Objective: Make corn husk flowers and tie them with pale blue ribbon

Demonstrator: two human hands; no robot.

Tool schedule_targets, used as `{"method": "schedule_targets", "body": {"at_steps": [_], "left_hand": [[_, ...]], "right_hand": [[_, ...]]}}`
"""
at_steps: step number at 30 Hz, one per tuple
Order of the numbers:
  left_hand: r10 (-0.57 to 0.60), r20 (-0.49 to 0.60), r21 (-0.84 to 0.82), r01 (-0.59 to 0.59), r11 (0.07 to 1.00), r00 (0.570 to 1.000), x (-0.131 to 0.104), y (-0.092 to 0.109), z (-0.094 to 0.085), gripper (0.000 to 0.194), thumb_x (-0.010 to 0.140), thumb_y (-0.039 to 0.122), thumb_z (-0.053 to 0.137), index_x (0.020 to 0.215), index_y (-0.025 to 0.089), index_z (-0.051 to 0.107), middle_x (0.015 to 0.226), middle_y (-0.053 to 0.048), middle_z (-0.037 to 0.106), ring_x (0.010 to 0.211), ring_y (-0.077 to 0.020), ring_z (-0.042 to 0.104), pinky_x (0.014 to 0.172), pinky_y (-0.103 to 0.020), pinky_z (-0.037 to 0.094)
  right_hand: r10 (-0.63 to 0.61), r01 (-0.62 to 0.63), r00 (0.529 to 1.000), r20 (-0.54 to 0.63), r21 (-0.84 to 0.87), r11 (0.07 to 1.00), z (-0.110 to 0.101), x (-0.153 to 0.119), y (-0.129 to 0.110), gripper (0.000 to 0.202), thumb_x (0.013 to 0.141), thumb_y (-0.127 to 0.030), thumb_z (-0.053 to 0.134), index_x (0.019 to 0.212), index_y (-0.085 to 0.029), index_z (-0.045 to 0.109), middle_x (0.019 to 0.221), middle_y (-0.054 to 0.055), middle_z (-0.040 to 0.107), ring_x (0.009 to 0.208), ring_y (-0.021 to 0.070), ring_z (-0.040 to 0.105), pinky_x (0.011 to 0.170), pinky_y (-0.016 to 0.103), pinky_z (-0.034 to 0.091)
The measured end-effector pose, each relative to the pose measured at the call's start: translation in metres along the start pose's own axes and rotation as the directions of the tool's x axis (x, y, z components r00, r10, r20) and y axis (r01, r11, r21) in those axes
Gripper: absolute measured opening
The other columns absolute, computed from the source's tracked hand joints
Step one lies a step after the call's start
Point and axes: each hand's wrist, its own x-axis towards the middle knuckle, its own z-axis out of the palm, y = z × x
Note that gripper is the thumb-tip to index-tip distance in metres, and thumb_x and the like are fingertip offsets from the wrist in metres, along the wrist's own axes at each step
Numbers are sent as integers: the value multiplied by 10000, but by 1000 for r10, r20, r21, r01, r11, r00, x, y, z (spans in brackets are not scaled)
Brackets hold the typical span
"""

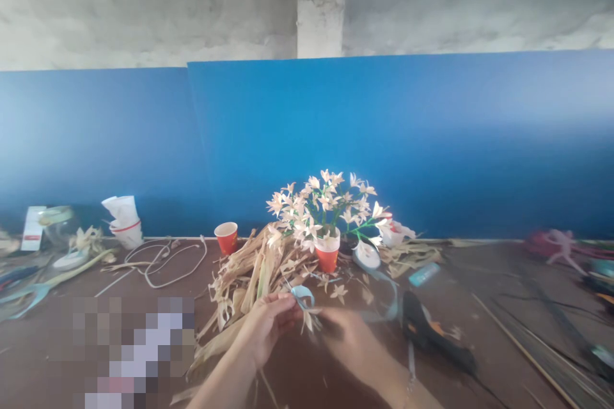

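My left hand (269,324) is closed, its thumb and fingertips pinching what looks like the thin stem of a small pale husk flower (310,318). A loop of light blue tape (304,294) curls up at those fingertips. My right hand (352,340) is smeared by motion beside the flower; its fingers are partly hidden, so its grip is unclear. Just beyond both hands stands a red paper cup (327,260) holding many cream flowers (307,211) on green stems. A roll of pale blue tape (367,255) lies right of that cup.
Dry corn husks (249,268) are heaped left of the flower cup. Another red cup (226,239) stands behind them. A black glue gun (434,339) lies right of my right hand. A white cable (158,265) coils at left. A blue partition (384,134) borders the table's back.
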Motion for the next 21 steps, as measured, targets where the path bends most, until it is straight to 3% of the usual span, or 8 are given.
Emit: {"method": "schedule_targets", "body": {"at_steps": [9,16,21], "left_hand": [[4,13,17,-4,1000,1000,-5,6,5,151,605,186,738,649,142,600,573,-10,690,548,-105,641,535,-169,429],[3,50,27,-5,1000,999,-7,3,9,187,581,193,754,588,149,572,577,-12,693,535,-106,630,532,-179,425],[12,54,20,-13,1000,998,-8,4,7,176,576,193,759,606,145,592,579,-3,691,539,-100,629,540,-176,427]], "right_hand": [[-30,29,999,15,65,997,-3,1,-5,335,748,-164,532,1056,-199,657,958,23,702,874,200,628,800,273,478],[-13,14,999,-45,15,1000,0,1,4,325,718,-154,547,1021,-164,667,798,29,709,815,206,630,805,302,478],[-23,24,1000,-13,82,996,-2,2,3,289,741,-165,540,996,-173,677,844,29,709,821,200,634,776,281,487]]}}
